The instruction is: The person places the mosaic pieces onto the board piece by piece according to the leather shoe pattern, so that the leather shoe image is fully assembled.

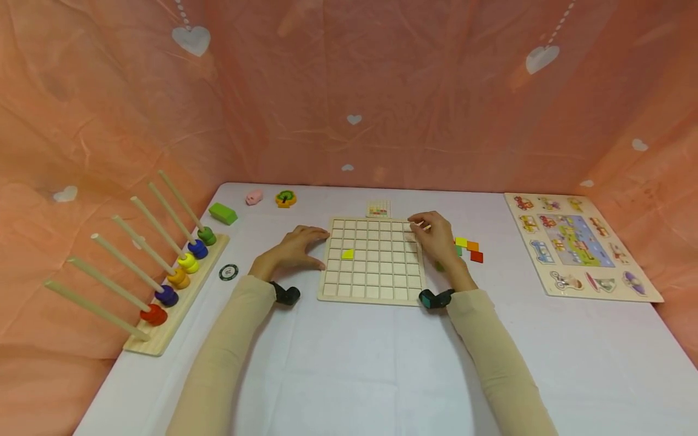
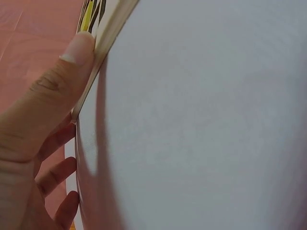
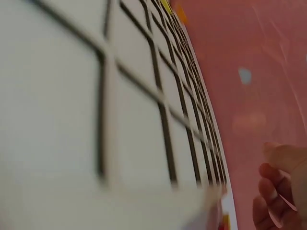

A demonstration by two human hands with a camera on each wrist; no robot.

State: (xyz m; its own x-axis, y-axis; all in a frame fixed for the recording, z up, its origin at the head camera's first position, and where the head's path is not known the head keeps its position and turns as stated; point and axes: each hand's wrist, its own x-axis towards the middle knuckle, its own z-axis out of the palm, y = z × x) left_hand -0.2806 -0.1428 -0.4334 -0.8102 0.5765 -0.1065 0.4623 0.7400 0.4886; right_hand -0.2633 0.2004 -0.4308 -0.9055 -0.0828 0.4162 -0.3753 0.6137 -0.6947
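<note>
A square wooden grid board [image 1: 376, 281] lies on the table with one yellow tile [image 1: 348, 254] in a left-hand cell. At the board's left edge my left hand [image 1: 294, 247] is spread, with thumb and fingertips touching the rim. The left wrist view shows the thumb [image 2: 79, 50] against the board's side. My right hand [image 1: 436, 239] is over the top right corner, fingers loosely bent. In the right wrist view, no object shows between those fingers [image 3: 268, 189]. Beside the right hand lie loose yellow [image 1: 461, 241], orange [image 1: 472, 246] and red [image 1: 477, 257] tiles, with green ones partly hidden.
A small pattern card [image 1: 378, 208] sits behind the board. On the left are a peg stacker [image 1: 180, 303], a green block [image 1: 223, 213], a pink pig figure [image 1: 254, 197], a tree piece [image 1: 285, 198] and a round chip [image 1: 228, 272]. A picture puzzle [image 1: 583, 248] lies at right.
</note>
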